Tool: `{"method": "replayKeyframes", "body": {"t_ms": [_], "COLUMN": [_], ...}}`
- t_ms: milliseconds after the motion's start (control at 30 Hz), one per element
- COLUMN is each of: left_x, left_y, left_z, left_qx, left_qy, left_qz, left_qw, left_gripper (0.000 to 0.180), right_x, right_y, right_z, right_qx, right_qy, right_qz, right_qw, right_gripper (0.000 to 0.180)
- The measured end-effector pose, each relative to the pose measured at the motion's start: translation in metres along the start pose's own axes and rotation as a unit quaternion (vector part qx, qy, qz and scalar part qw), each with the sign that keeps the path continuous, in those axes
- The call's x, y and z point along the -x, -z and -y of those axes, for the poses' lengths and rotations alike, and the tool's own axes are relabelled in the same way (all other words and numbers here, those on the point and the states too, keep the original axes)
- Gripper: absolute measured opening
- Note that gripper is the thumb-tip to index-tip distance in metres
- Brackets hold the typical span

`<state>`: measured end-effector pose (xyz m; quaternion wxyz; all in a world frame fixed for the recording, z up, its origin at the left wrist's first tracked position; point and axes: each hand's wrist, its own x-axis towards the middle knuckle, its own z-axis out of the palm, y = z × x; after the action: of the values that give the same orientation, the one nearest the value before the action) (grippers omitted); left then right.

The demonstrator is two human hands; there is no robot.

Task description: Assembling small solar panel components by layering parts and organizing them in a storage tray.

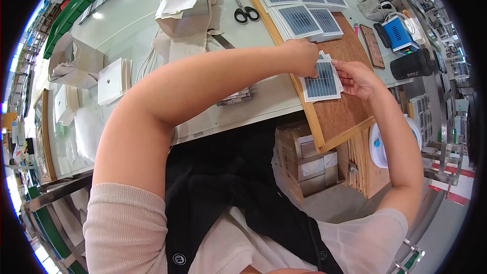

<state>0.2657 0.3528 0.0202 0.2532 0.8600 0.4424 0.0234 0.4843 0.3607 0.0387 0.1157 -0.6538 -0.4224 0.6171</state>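
Observation:
A small stack of solar panels (323, 82), dark blue cells with white borders, lies slightly fanned over the wooden tray (350, 114). At its upper left edge my left hand (300, 56) is closed, fingers curled down onto the panels. My right hand (357, 78) grips the right edge, thumb at the upper corner and the other fingers bent beside and beneath it. Farther back on the tray, more solar panels (300, 20) sit in neat stacks. How many panels are between my hands is hard to make out.
Black scissors (246, 14) lie left of the tray. To its right are a phone (372, 45), a blue device (399, 34) and a black cylinder (413, 64). A cardboard box (185, 12) and white square sheets (112, 81) stand left. Cartons (309, 162) sit below the table edge.

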Motion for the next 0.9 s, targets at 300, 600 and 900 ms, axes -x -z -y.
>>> {"method": "replayKeyframes", "body": {"t_ms": [300,600,900], "left_x": [0.006,0.016,0.016], "left_y": [-0.004,-0.007,-0.024], "left_z": [0.006,-0.008,-0.039], "left_qx": [0.033,0.052,0.451], "left_qy": [-0.007,-0.008,0.048], "left_qz": [-0.042,-0.112,-0.212], "left_qw": [0.999,0.992,0.866], "left_gripper": [0.058,0.059,0.063], "right_x": [0.01,0.02,0.057], "right_y": [-0.015,-0.011,-0.051], "right_z": [0.013,-0.003,-0.011], "right_qx": [0.047,0.086,0.381], "right_qy": [0.008,0.186,0.382], "right_qz": [0.011,-0.001,-0.227], "right_qw": [0.999,0.979,0.81], "right_gripper": [0.022,0.027,0.033]}}
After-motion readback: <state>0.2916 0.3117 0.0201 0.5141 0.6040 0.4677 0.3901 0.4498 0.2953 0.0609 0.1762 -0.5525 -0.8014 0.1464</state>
